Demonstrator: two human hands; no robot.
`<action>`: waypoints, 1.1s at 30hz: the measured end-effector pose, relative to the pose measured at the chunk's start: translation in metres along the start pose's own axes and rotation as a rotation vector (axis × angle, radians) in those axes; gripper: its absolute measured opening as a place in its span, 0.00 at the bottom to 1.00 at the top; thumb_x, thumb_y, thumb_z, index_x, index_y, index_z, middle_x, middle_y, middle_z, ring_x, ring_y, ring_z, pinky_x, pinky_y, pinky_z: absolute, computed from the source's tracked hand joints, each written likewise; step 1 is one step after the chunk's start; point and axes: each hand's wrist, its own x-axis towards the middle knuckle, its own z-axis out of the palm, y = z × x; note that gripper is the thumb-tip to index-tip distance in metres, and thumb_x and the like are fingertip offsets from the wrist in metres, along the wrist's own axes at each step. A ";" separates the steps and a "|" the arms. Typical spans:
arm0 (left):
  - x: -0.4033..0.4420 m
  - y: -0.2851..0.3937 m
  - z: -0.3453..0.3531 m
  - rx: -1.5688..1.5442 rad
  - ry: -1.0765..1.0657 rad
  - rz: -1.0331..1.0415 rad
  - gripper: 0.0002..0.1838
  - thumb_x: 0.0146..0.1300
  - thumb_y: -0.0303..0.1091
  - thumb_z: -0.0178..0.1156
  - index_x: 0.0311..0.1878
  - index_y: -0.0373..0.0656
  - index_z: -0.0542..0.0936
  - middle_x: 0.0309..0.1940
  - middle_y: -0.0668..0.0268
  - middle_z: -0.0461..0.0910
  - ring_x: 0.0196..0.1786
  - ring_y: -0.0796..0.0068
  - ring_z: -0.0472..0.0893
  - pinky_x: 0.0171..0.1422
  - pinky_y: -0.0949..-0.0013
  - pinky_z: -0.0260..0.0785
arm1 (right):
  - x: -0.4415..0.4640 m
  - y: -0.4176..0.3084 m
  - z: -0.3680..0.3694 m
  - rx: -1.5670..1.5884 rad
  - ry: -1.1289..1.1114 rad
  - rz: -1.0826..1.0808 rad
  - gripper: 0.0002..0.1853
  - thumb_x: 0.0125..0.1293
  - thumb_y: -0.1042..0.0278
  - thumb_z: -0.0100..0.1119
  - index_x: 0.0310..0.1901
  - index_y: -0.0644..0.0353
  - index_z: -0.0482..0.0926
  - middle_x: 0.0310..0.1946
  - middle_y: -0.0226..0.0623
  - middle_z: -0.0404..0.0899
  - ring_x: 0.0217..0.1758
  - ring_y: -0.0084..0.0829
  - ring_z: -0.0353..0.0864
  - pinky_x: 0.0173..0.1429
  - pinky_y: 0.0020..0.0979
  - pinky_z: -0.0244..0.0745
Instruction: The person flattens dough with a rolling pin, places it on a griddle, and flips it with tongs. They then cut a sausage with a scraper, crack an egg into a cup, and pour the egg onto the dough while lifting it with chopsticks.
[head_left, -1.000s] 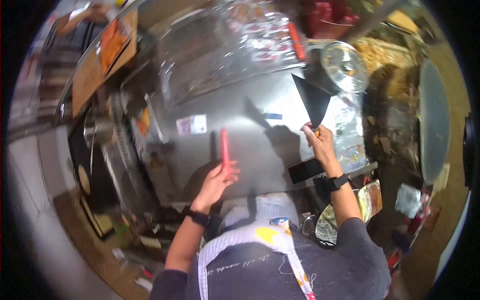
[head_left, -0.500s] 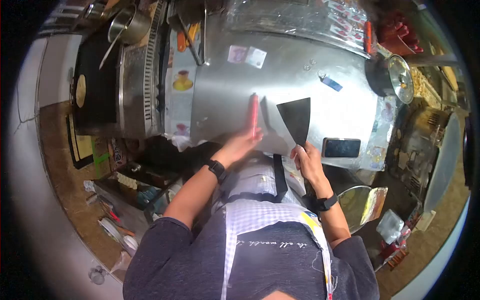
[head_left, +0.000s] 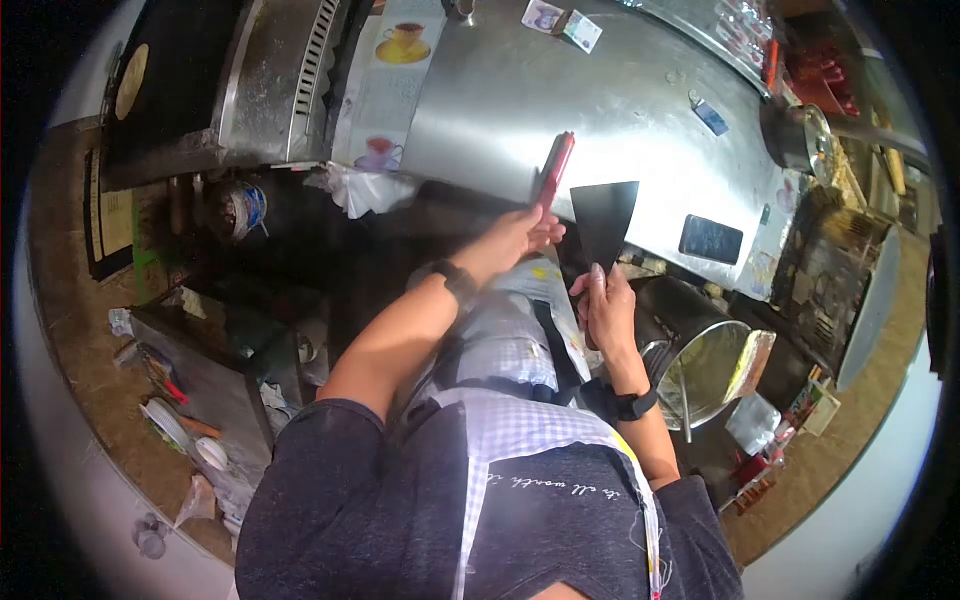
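Observation:
My left hand [head_left: 522, 238] is closed around one end of a slim red stick-like tool [head_left: 558, 165], which points up and away over the counter's front edge. Its exact kind is unclear. In my right hand [head_left: 608, 305] is a wide scraper [head_left: 606, 212], its flared dark blade directed away from me and its handle hidden by the fingers. The two hands are apart, in front of my checked apron [head_left: 500, 425]. The steel counter [head_left: 480, 110] lies just beyond them. A phone [head_left: 711, 239] rests on it to the right of the scraper.
Banknotes [head_left: 562, 24] and a small blue tag [head_left: 710, 118] lie on the counter. At left is a dark griddle with a pale flatbread [head_left: 131, 82] on it. A lidded pot [head_left: 800, 138] stands right, and an open metal container [head_left: 700, 385] sits below the counter.
The view has shifted, so the counter appears higher. The red tool now leans to the right and sits nearer the scraper. The scraper blade has turned more upright.

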 end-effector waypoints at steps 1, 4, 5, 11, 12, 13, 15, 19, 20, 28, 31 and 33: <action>0.005 -0.002 0.000 -0.104 -0.009 0.002 0.18 0.66 0.42 0.53 0.48 0.36 0.74 0.45 0.58 0.77 0.47 0.69 0.78 0.53 0.69 0.70 | -0.003 0.004 0.001 -0.006 0.005 0.003 0.14 0.72 0.62 0.40 0.42 0.62 0.74 0.18 0.30 0.72 0.12 0.19 0.66 0.18 0.25 0.63; 0.013 -0.010 -0.004 -0.314 -0.067 -0.087 0.14 0.64 0.35 0.55 0.48 0.36 0.74 0.44 0.59 0.77 0.49 0.69 0.78 0.52 0.69 0.71 | -0.005 0.016 0.005 -0.066 0.033 -0.011 0.13 0.71 0.64 0.42 0.43 0.63 0.73 0.16 0.33 0.72 0.14 0.22 0.69 0.21 0.28 0.66; 0.018 -0.014 -0.005 -0.378 -0.116 -0.105 0.10 0.61 0.30 0.57 0.44 0.36 0.75 0.39 0.61 0.77 0.45 0.68 0.77 0.50 0.67 0.72 | -0.007 0.019 0.008 -0.096 0.045 -0.061 0.12 0.70 0.64 0.42 0.42 0.65 0.73 0.16 0.36 0.72 0.15 0.25 0.71 0.23 0.30 0.67; 0.022 -0.018 0.001 -0.470 0.114 -0.123 0.05 0.63 0.30 0.57 0.36 0.39 0.75 0.32 0.65 0.74 0.37 0.70 0.74 0.49 0.64 0.72 | -0.021 0.022 0.014 -0.225 0.039 -0.064 0.12 0.69 0.66 0.43 0.41 0.67 0.73 0.17 0.43 0.74 0.20 0.36 0.76 0.28 0.35 0.70; 0.028 -0.023 -0.005 -0.490 0.089 -0.137 0.05 0.64 0.31 0.56 0.37 0.39 0.75 0.32 0.65 0.74 0.37 0.70 0.74 0.49 0.65 0.72 | -0.022 0.022 0.015 -0.239 0.042 -0.053 0.12 0.69 0.66 0.43 0.41 0.67 0.73 0.17 0.44 0.74 0.20 0.38 0.76 0.28 0.35 0.70; 0.025 -0.021 -0.003 -0.489 0.088 -0.141 0.05 0.64 0.31 0.56 0.37 0.39 0.75 0.32 0.65 0.74 0.37 0.70 0.74 0.49 0.65 0.72 | -0.023 0.022 0.015 -0.238 0.044 -0.050 0.12 0.69 0.66 0.43 0.41 0.67 0.73 0.17 0.44 0.74 0.20 0.38 0.76 0.28 0.35 0.70; 0.023 -0.017 0.002 -0.462 0.089 -0.122 0.07 0.65 0.33 0.55 0.37 0.39 0.75 0.32 0.65 0.74 0.37 0.71 0.74 0.49 0.65 0.72 | -0.023 0.021 0.015 -0.250 0.047 -0.091 0.12 0.68 0.66 0.43 0.41 0.67 0.73 0.17 0.46 0.73 0.20 0.40 0.77 0.28 0.37 0.69; 0.024 -0.018 0.000 -0.428 0.075 -0.111 0.08 0.65 0.34 0.54 0.38 0.39 0.75 0.32 0.66 0.74 0.37 0.71 0.74 0.49 0.65 0.72 | -0.019 0.021 0.013 -0.292 0.070 -0.120 0.12 0.68 0.66 0.44 0.40 0.67 0.73 0.16 0.48 0.72 0.20 0.43 0.76 0.28 0.38 0.69; 0.027 -0.022 -0.003 -0.409 0.063 -0.104 0.09 0.66 0.36 0.54 0.39 0.41 0.76 0.34 0.65 0.76 0.39 0.70 0.75 0.49 0.64 0.71 | -0.018 0.024 0.012 -0.310 0.071 -0.127 0.12 0.68 0.66 0.44 0.40 0.67 0.73 0.16 0.49 0.72 0.20 0.43 0.76 0.28 0.38 0.69; 0.031 -0.023 -0.002 -0.403 0.099 -0.109 0.10 0.66 0.40 0.54 0.40 0.43 0.76 0.36 0.65 0.75 0.40 0.68 0.75 0.51 0.61 0.69 | -0.018 0.021 0.011 -0.305 0.035 -0.069 0.12 0.67 0.66 0.45 0.41 0.67 0.74 0.18 0.54 0.72 0.23 0.49 0.76 0.29 0.40 0.69; 0.022 -0.015 0.010 -0.416 0.124 -0.116 0.10 0.64 0.39 0.56 0.40 0.42 0.76 0.33 0.67 0.74 0.39 0.73 0.74 0.53 0.64 0.69 | -0.016 0.027 0.015 -0.316 0.069 -0.166 0.12 0.67 0.66 0.45 0.41 0.67 0.74 0.20 0.57 0.72 0.25 0.53 0.76 0.29 0.40 0.69; 0.019 -0.011 0.016 -0.398 0.157 -0.121 0.10 0.64 0.39 0.56 0.40 0.43 0.75 0.33 0.69 0.73 0.38 0.73 0.73 0.52 0.64 0.69 | -0.020 0.020 0.017 -0.337 0.077 -0.142 0.12 0.67 0.67 0.45 0.42 0.66 0.74 0.21 0.59 0.72 0.27 0.55 0.76 0.29 0.41 0.69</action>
